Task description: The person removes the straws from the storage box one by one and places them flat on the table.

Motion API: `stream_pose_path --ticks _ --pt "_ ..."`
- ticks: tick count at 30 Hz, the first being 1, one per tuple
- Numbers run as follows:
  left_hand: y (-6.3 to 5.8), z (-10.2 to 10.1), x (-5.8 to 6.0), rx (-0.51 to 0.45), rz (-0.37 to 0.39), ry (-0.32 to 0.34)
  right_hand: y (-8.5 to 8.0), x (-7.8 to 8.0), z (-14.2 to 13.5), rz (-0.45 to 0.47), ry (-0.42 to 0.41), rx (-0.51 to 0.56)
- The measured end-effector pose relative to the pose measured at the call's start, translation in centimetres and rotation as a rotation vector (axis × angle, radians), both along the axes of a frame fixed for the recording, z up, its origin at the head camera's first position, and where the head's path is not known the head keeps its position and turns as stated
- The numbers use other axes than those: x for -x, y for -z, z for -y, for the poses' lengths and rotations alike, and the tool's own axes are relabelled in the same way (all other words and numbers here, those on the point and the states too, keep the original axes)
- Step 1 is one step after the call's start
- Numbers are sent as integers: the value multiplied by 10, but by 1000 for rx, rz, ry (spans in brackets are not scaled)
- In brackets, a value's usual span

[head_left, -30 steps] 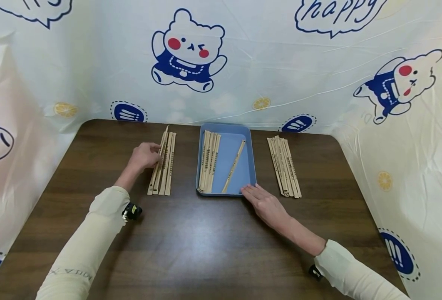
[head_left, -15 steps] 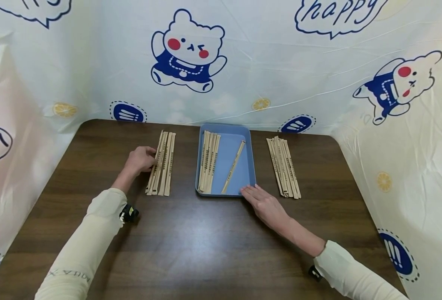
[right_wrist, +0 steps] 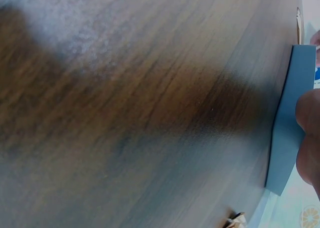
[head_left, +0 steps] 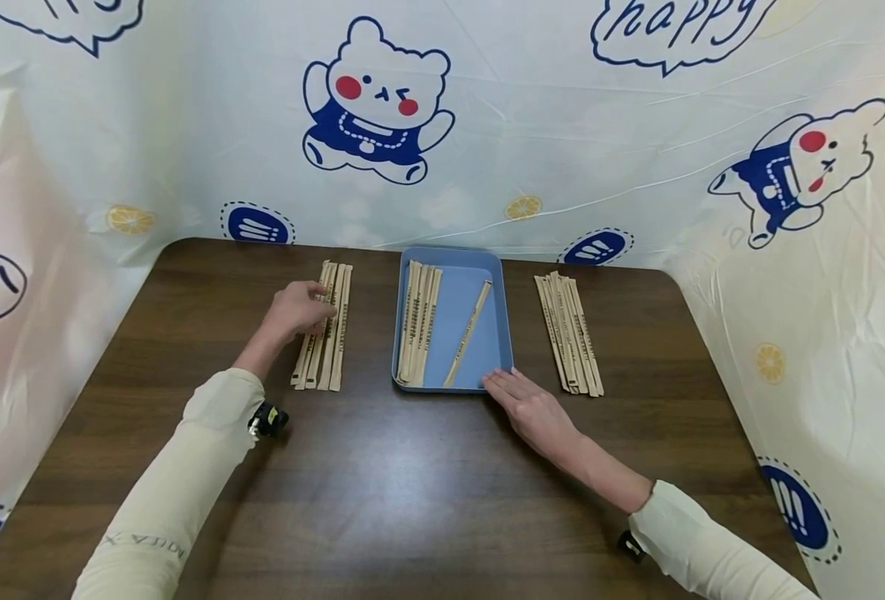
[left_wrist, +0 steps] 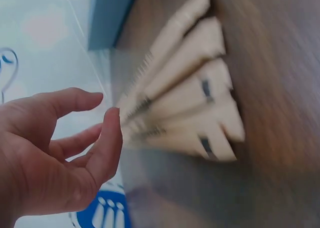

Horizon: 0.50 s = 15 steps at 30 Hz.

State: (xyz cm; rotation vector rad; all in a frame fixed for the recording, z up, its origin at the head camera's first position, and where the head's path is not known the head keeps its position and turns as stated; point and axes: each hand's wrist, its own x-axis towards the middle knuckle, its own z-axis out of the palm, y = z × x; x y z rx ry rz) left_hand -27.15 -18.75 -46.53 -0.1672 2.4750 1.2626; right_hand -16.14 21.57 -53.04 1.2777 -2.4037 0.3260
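Three bundles, tan with print: left sticks (head_left: 333,354) and right sticks (head_left: 569,333) flat on surface (head_left: 397,475), tray sticks (head_left: 418,325) inside blue tray (head_left: 455,287), left side, lone stick (head_left: 468,333) slanted beside them. Left grip (head_left: 297,311) over left sticks, fingers curved, thumb and fingertips apart; contact unclear. Right grip (head_left: 534,411): fingers extended, touching blue tray, near right corner.

Dark-printed tan sticks (head_left: 326,358); blue tray (head_left: 467,283); brown wood-grain table (head_left: 412,483); pale backdrop (head_left: 517,108), navy-clad red-cheeked bears (head_left: 375,121); cream sleeves (head_left: 157,492)
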Motion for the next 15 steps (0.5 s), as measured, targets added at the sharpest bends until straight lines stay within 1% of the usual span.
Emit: stream_pose_path --ticks 4,5,7,11,15 --pt "-10 -22 2 -44 -5 40 -1 0 0 2 -3 5" --pt "-12 -28 2 -69 1 47 -1 1 0 1 -2 3" --pt "-16 -39 2 -87 2 77 -2 1 1 1 0 0" --pt "-22 -60 3 -150 16 108 -2 1 0 1 5 -7" --pt "-26 -80 3 -181 20 134 -2 0 0 3 5 -6"
